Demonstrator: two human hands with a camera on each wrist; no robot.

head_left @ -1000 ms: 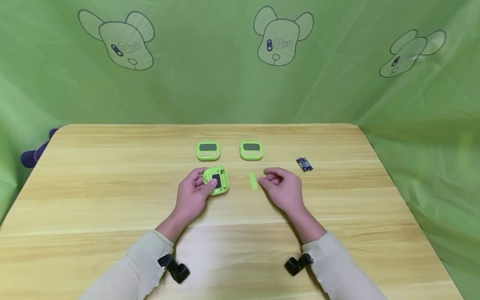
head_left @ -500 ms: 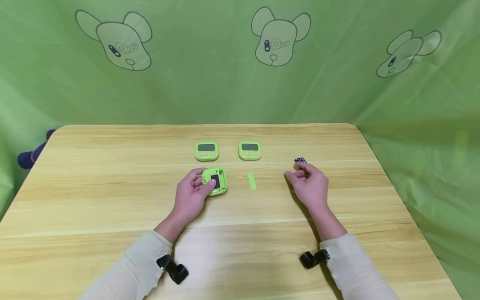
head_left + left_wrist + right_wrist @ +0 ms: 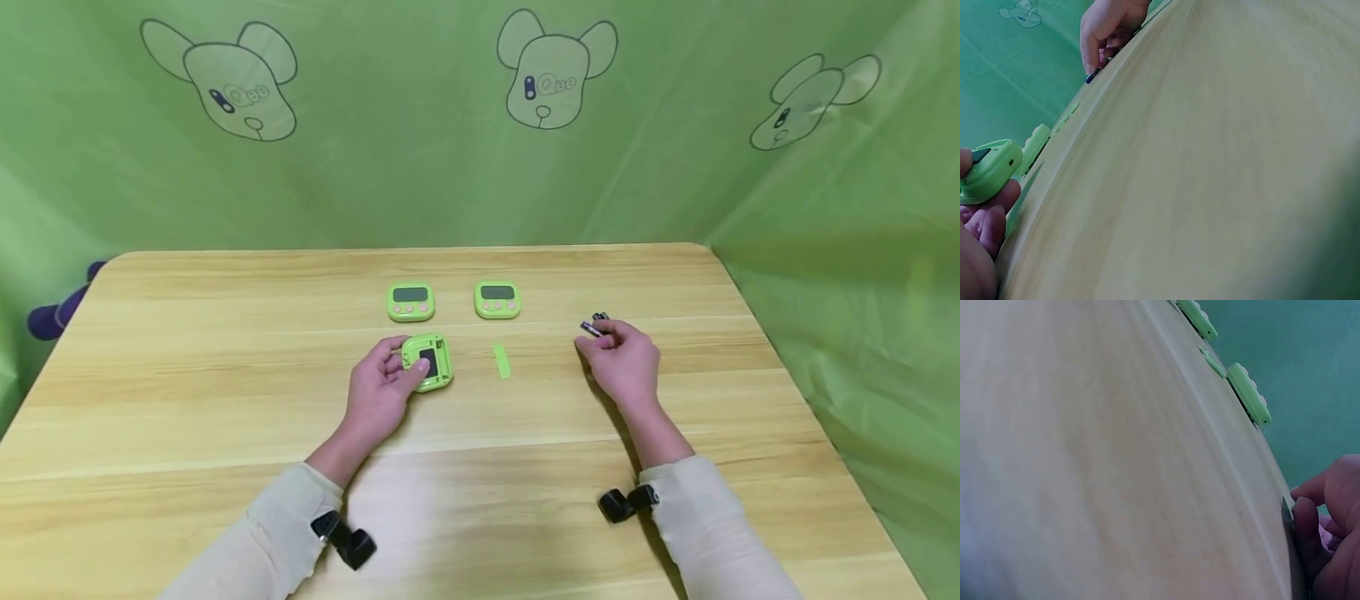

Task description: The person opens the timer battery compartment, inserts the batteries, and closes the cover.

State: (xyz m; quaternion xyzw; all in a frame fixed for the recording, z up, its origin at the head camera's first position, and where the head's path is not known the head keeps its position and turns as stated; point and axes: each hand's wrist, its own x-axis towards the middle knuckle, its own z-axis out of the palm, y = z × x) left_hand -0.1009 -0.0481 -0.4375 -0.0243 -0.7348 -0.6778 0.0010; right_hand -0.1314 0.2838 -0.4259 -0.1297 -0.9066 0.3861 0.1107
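Observation:
My left hand (image 3: pixel 381 379) grips a green digital timer (image 3: pixel 442 363), thumb across its back, which faces up with the battery slot uncovered along the right side. In the left wrist view the timer (image 3: pixel 997 172) is raised above the table. My right hand (image 3: pixel 624 358) is low over the table with curled fingers, pinching a small dark battery (image 3: pixel 589 328) whose end pokes out to the left. Behind its fingers another battery (image 3: pixel 600 316) partly shows. Between the hands lies a narrow green battery cover (image 3: pixel 502 362). The right wrist view shows the thumb and index tips close together.
Two more green timers, a left one (image 3: pixel 410 302) and a right one (image 3: pixel 497 300), lie screen up behind the hands. The wooden table (image 3: pixel 480 517) meets a green curtain (image 3: pixel 420 183) at its back edge. A purple object (image 3: pixel 56 315) shows beyond the left edge.
My right hand has moved right from beside the battery cover to the batteries, and one battery has shifted left from the rest. My left hand still holds the timer in place.

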